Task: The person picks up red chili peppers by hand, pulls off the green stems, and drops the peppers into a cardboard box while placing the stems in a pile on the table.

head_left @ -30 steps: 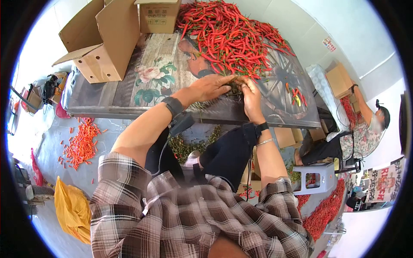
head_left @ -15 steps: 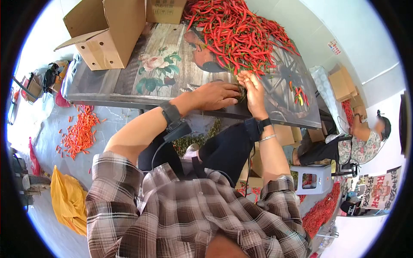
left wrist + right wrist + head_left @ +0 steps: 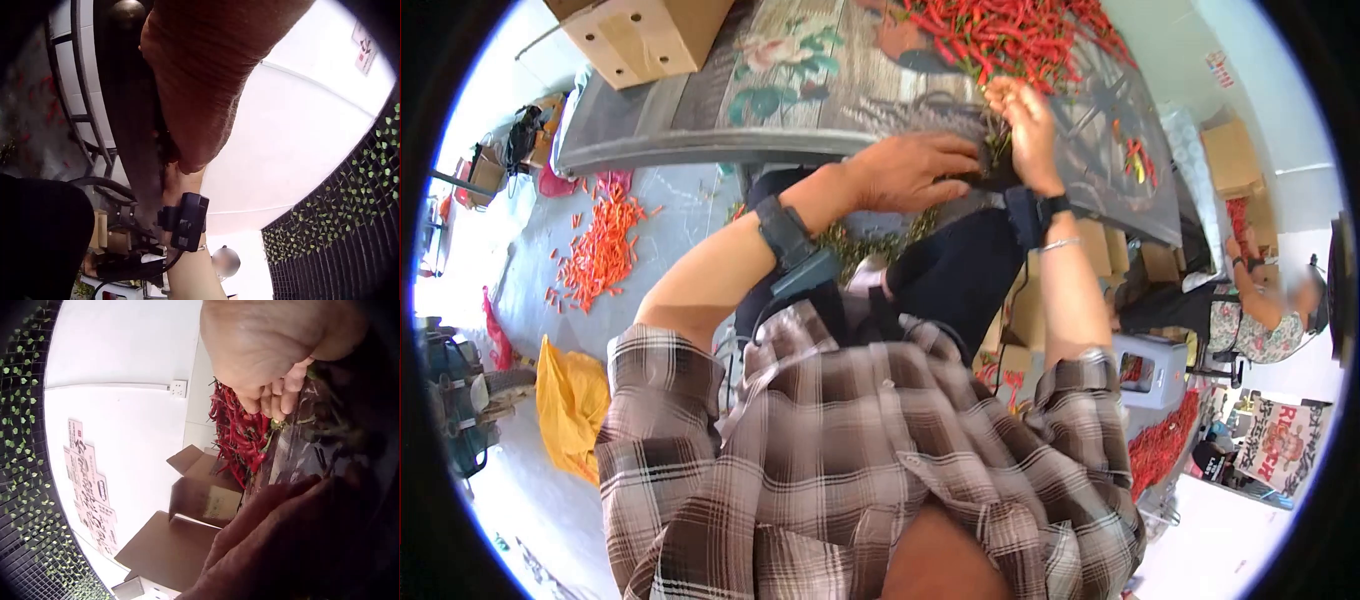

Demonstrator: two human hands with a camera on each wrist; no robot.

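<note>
Blurred green stems (image 3: pixel 998 142) are half hidden between the left hand (image 3: pixel 913 172), its fingers loosely extended, and the right hand (image 3: pixel 1030 135), whose bent fingers' hold cannot be told. Glossy, slender red chilies (image 3: pixel 1015 42) are heaped farther off, cut off by the view.

Head view downward, wrist views close, facing walls
</note>
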